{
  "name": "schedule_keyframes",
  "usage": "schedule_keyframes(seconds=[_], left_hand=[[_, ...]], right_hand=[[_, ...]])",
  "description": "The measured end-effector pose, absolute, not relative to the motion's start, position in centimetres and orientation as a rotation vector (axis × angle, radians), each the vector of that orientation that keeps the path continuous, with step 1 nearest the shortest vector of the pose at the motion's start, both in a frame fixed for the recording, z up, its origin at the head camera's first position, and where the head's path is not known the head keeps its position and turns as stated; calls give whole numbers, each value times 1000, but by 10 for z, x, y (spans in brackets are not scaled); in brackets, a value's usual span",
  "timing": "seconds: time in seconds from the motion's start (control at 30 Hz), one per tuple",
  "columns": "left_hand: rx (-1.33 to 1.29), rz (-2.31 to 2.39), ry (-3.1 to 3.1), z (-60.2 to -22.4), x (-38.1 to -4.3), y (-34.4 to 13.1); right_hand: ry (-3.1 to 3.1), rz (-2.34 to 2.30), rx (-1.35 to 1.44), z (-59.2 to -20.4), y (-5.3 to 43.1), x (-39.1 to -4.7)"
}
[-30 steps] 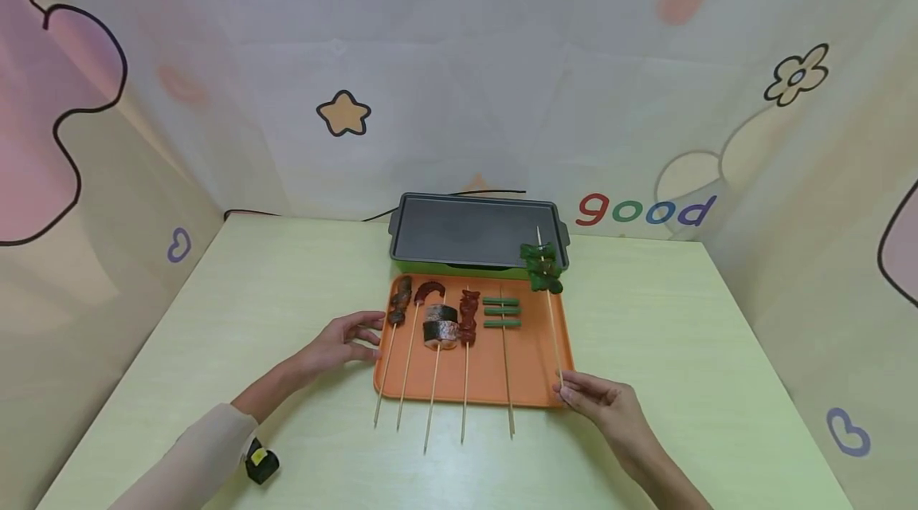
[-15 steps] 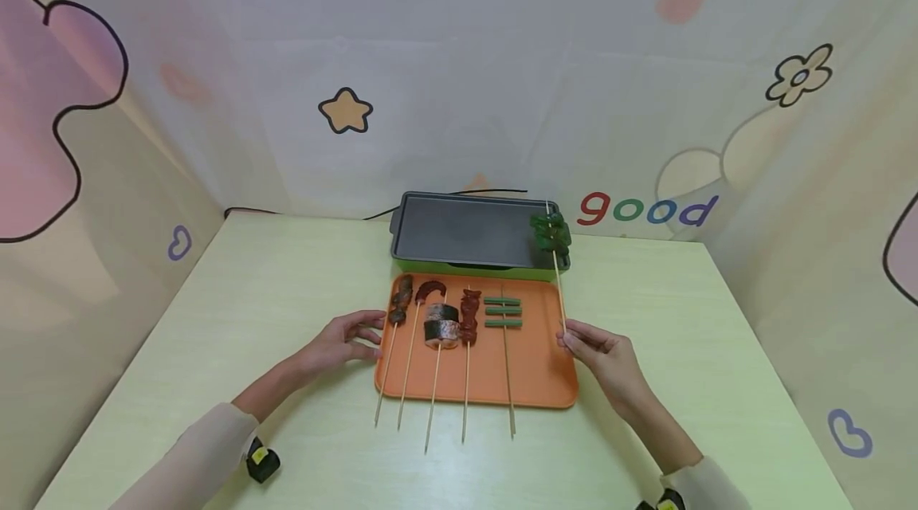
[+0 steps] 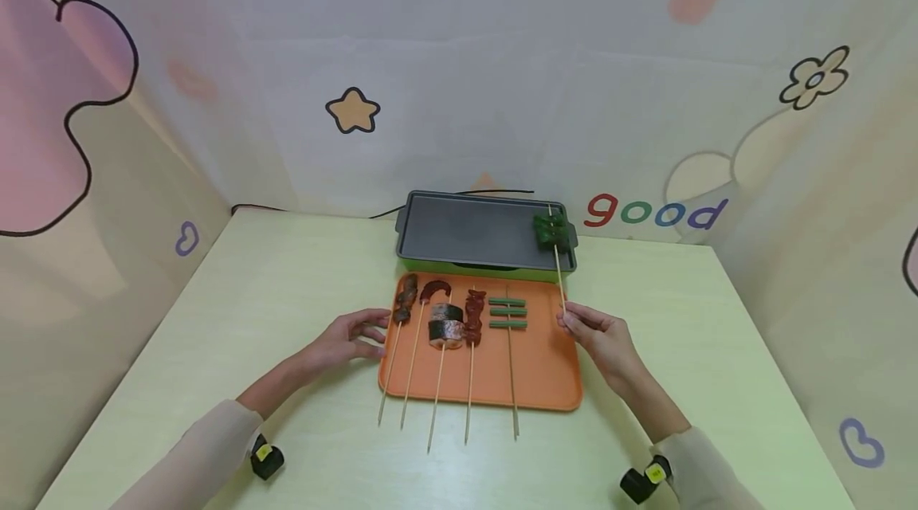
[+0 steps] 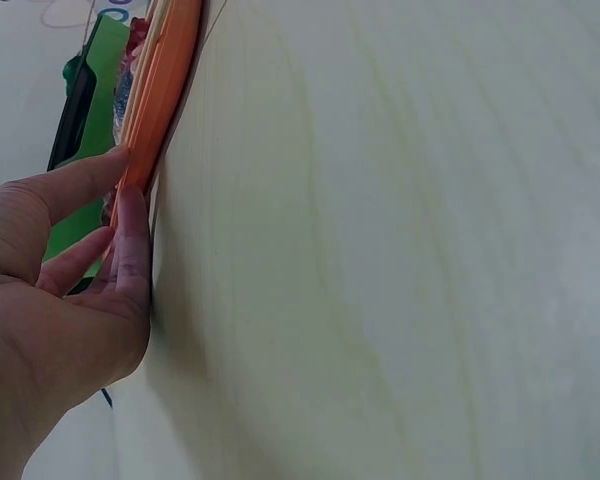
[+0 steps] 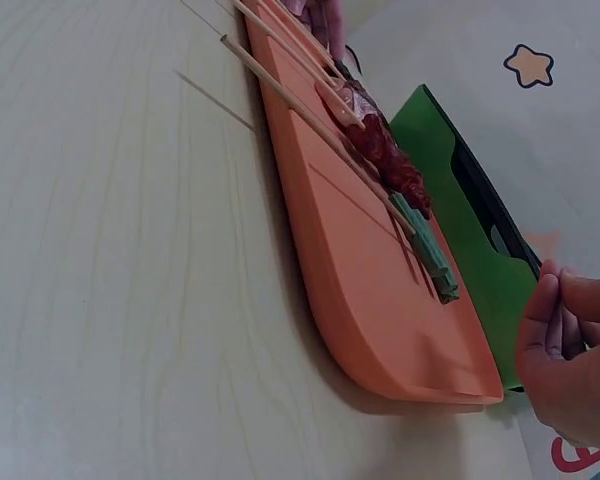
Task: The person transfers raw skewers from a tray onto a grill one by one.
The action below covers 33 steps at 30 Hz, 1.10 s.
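Note:
In the head view my right hand [image 3: 604, 341] pinches the lower end of a bamboo skewer [image 3: 560, 277] between thumb and fingertips. Folded green leaves [image 3: 551, 233] are threaded on its upper part and overlap the right end of the grill plate [image 3: 473, 233]. In the right wrist view the pinching right hand [image 5: 572, 350] shows, but its skewer is hardly visible. My left hand [image 3: 344, 344] touches the left rim of the orange tray [image 3: 547, 382] with relaxed fingers. In the left wrist view, the left hand's fingertips [image 4: 118, 158] rest right at the tray's rim.
On the tray lie skewers of brown pieces [image 3: 406, 299], a curled red tentacle [image 3: 435, 289], dark-skinned rolls [image 3: 446, 327], red meat [image 3: 474, 317] and green stalks [image 3: 508, 312]. Their sticks overhang the front rim. A black cord [image 3: 387, 213] runs behind the grill, before a printed cloth [image 3: 445, 111].
My right hand has moved forward, away from me, carrying the leafy skewer from over the tray to the grill's right end. The left hand stays at the tray's rim.

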<state>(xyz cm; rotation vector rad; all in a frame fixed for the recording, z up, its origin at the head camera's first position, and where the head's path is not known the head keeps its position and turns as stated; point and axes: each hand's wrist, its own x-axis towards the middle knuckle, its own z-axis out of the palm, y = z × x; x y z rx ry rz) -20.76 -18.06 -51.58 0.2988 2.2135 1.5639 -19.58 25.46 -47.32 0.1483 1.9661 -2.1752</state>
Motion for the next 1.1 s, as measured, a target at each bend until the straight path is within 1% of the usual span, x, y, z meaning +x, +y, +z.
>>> schedule_keyframes(seconds=[0.57,0.77,1.1], left_hand=[[296,1567,2203,-519,-209,-182],[293,1580,2200,-519,-211,-182],[319,1587,2188,-517,-209,-182]], right_hand=[[1938,-2131,163,-478,255,-198],[1975,-2103,109,-480,259,-196],[2131,-1878,37,-479,267,-170]])
